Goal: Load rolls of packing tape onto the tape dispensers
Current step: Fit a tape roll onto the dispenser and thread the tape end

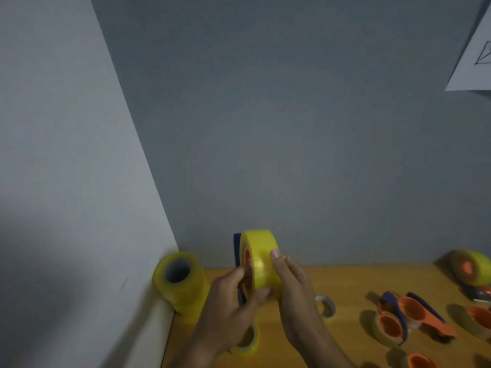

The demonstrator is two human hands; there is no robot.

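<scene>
Both hands hold one yellow tape roll [261,264] up above the wooden table [345,280], centre of view, near the far wall. Right hand [295,285] wraps the roll's outer band, fingers curled over the top and thumb underneath. Left hand [231,301] is curled at the roll's left face, gripping a blue dispenser [236,248] with an orange hub showing inside the core. The roll looks partly or fully seated; cannot tell which.

Risks, as a judgement: if the core goes on crooked, the roll may jam or pop off the hub. Fingers on the band could smudge or lift the tape end. A spare roll stack [180,282] lies at far left; other dispensers [406,317] sit at near right, well apart.
</scene>
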